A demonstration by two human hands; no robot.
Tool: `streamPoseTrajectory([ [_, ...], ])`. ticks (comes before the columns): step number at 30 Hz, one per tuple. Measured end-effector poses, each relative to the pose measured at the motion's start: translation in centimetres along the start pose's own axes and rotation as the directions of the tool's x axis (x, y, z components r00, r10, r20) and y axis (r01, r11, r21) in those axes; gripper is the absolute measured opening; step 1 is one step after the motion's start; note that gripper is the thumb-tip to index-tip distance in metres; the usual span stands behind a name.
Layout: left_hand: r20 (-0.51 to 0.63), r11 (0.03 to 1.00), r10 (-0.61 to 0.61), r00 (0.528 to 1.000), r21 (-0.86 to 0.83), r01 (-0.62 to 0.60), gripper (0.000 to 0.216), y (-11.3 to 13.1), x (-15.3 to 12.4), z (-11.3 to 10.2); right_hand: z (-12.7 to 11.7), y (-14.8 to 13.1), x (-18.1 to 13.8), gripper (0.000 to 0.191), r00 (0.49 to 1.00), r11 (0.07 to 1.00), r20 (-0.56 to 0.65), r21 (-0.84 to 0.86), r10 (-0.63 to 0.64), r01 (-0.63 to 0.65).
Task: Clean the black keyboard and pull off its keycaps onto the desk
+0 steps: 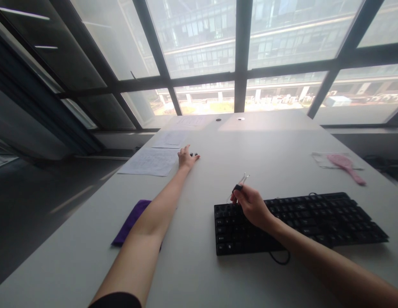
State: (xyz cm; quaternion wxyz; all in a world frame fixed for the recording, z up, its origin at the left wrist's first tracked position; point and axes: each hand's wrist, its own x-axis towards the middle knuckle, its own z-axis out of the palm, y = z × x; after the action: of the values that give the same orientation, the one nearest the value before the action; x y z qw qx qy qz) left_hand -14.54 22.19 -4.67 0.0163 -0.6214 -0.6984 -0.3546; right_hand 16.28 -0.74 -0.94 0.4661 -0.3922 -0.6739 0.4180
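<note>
My left hand (187, 158) is stretched far out over the white table (199, 265), fingers closed around small black pieces (195, 154) that lie by a sheet of paper. My right hand (252, 204) hovers over the left end of a black keyboard (314, 218). It is closed on a thin wire tool with a small black piece (238, 187) held at its tip.
Printed sheets (150, 161) lie at the far left of the table. A purple cloth (132, 219) lies under my left forearm. A pink brush on a clear bag (344, 164) sits at the far right. Large windows rise behind the table's far edge.
</note>
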Motion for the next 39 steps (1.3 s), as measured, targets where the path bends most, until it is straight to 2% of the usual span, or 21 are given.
streamPoseTrajectory([
  [14,-0.007,0.999,-0.046,0.999,0.018,0.046,0.073,-0.3,0.4,0.0,-0.1,-0.2,0.0,0.026,1.000,1.000,0.007,-0.005,-0.003,0.003],
  [39,-0.011,0.994,-0.092,0.996,-0.061,0.091,0.067,0.2,0.2,-0.8,0.0,0.0,0.1,0.025,1.000,1.000,0.000,0.009,0.001,-0.001],
])
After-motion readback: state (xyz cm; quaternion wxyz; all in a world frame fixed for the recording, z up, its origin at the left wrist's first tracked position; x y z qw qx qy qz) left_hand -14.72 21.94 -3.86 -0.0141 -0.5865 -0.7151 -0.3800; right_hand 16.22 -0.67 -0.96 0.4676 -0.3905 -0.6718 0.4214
